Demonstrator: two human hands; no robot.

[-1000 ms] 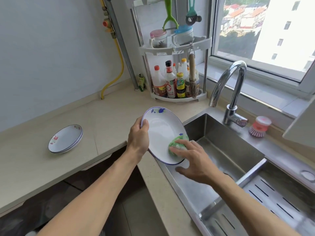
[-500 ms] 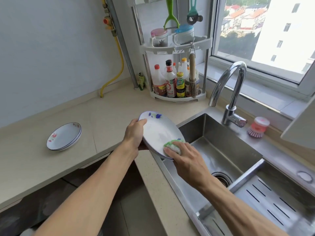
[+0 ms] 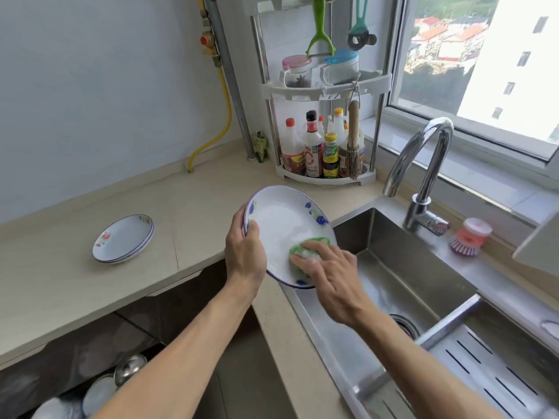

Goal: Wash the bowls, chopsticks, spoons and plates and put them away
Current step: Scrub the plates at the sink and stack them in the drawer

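Plate (image 3: 281, 225) gripped left hand (image 3: 245, 252), right hand (image 3: 329, 267) scrubbing

Left hand (image 3: 245, 257) holds plate (image 3: 281, 225); right hand (image 3: 331, 273) presses sponge (image 3: 305, 248).

One blue-flowered plate (image 3: 281, 228) is at centre frame, with one green sponge (image 3: 305, 251) against it. Two hands are in view: the left hand (image 3: 245, 252) and the right hand (image 3: 329, 276). At left, small red-flowered plates (image 3: 122, 238) sit in one stack, apparently two. The upper centre holds one rack (image 3: 323, 92) with two lidded jars (image 3: 296, 71); its lower-tier bottles overlap too closely to count. One faucet (image 3: 423, 164) and one pink dish brush (image 3: 469, 237) are at right.
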